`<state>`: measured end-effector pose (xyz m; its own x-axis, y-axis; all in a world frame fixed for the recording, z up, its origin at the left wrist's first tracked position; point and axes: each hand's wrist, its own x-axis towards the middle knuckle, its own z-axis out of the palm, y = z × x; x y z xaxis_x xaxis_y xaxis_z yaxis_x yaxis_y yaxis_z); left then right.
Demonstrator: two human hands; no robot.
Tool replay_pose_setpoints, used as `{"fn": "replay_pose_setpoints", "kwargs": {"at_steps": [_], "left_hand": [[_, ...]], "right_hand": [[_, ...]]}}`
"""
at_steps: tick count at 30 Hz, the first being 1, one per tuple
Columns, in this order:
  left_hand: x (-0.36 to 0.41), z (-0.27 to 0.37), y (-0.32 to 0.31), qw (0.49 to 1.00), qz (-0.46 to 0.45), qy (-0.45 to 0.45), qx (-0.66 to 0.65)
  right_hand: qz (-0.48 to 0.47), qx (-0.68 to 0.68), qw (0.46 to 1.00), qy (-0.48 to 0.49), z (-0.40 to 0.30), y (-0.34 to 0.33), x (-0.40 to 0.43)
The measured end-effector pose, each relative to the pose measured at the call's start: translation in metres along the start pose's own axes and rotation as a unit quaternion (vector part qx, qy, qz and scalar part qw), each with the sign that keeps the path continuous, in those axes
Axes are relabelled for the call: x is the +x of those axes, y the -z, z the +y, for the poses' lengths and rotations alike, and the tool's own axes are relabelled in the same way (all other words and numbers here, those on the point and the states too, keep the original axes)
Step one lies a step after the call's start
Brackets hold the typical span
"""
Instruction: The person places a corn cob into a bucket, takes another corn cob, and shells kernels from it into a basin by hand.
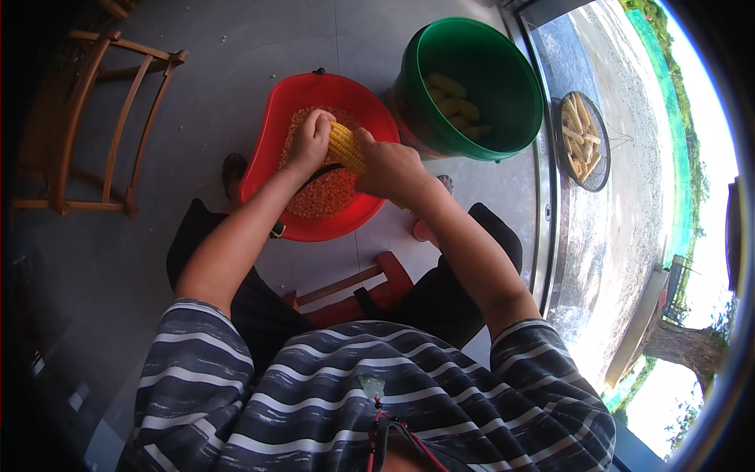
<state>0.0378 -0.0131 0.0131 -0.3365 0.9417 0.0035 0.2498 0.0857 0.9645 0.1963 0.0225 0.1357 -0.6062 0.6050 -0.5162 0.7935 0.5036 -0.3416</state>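
A yellow ear of corn (344, 147) is held slantwise between my two hands, above a red plastic basin (360, 94). My left hand (309, 141) grips its upper left end. Around its lower right end, my right hand (389, 166) is closed, hiding that part of the cob. Loose corn kernels (323, 194) cover much of the basin's floor. A dark strap or handle (321, 173) crosses the basin under my hands.
A green bucket (413, 65) holding several corn ears (451, 106) stands right of the basin. Past the door track (545, 194), a wire basket (597, 177) holds pale cobs (581, 135). A wooden chair (118, 118) is at left. Between my legs is a red wooden stool (389, 283).
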Motion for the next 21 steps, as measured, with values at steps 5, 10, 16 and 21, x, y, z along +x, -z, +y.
{"fn": "replay_pose_setpoints", "kwargs": {"at_steps": [5,10,16,21], "left_hand": [[0.003,0.024,0.004,0.99,0.005,0.065,-0.125],[0.004,0.022,0.003,0.986,-0.083,0.118,-0.082],[0.009,0.0,0.007,0.999,-0.007,0.026,-0.034],[0.004,0.018,0.0,0.99,-0.041,0.091,-0.098]], "right_hand": [[0.015,0.053,0.998,0.017,0.013,0.004,0.001],[-0.003,0.058,0.998,-0.007,0.01,0.002,0.006],[0.001,0.063,0.998,0.01,0.007,-0.001,0.007],[-0.006,0.062,0.998,-0.003,0.01,0.0,0.009]]}}
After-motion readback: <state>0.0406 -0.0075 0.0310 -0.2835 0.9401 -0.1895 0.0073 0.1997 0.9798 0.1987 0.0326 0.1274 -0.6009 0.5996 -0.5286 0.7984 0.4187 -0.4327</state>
